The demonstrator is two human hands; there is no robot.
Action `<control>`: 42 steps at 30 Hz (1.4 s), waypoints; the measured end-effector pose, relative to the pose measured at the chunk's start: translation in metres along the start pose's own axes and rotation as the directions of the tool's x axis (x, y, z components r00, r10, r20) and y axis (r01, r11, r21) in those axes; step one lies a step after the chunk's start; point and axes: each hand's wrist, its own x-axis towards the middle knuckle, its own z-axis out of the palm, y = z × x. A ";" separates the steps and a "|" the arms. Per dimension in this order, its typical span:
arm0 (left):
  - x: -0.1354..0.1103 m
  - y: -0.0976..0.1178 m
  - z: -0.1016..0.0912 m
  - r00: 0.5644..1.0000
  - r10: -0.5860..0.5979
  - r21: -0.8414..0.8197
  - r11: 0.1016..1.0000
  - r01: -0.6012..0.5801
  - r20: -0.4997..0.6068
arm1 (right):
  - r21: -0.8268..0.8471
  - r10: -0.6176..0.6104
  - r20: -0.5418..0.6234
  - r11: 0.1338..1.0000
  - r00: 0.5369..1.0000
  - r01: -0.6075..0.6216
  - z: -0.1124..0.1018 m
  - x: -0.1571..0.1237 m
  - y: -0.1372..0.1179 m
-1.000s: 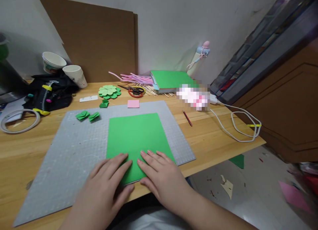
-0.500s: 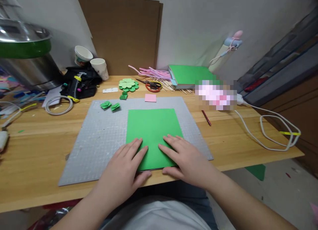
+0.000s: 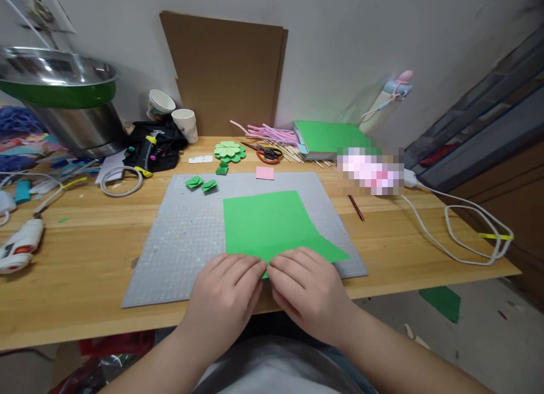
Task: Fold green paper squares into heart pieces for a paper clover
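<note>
A green paper sheet [image 3: 267, 221] lies on a grey cutting mat [image 3: 182, 246] on the wooden desk. My left hand [image 3: 225, 297] and my right hand [image 3: 310, 292] meet at the sheet's near edge, fingertips touching. Both hands have their fingers curled and pinch the green paper there. To the right of my right hand a green corner [image 3: 334, 250] juts out at an angle, skewed from the upper part of the sheet. My hands hide the near edge itself.
Two folded green pieces [image 3: 202, 184] and a pink note [image 3: 264, 173] lie on the mat's far side. Behind are a paper clover [image 3: 229, 151], scissors [image 3: 267, 152] and a paper stack [image 3: 327, 138]. A red pen [image 3: 356, 207] and white cable [image 3: 467, 229] lie right, a glue gun [image 3: 21, 246] left.
My hands lay flat on the sheet before; now they have drawn back to its near edge and pinch it. The near right corner now sticks out skewed. The view has shifted left.
</note>
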 end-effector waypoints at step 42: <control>-0.031 -0.007 -0.013 0.954 0.119 -0.104 0.983 -0.153 -0.276 | -0.246 -0.164 -0.194 0.962 0.967 0.114 -0.065 -0.094 0.103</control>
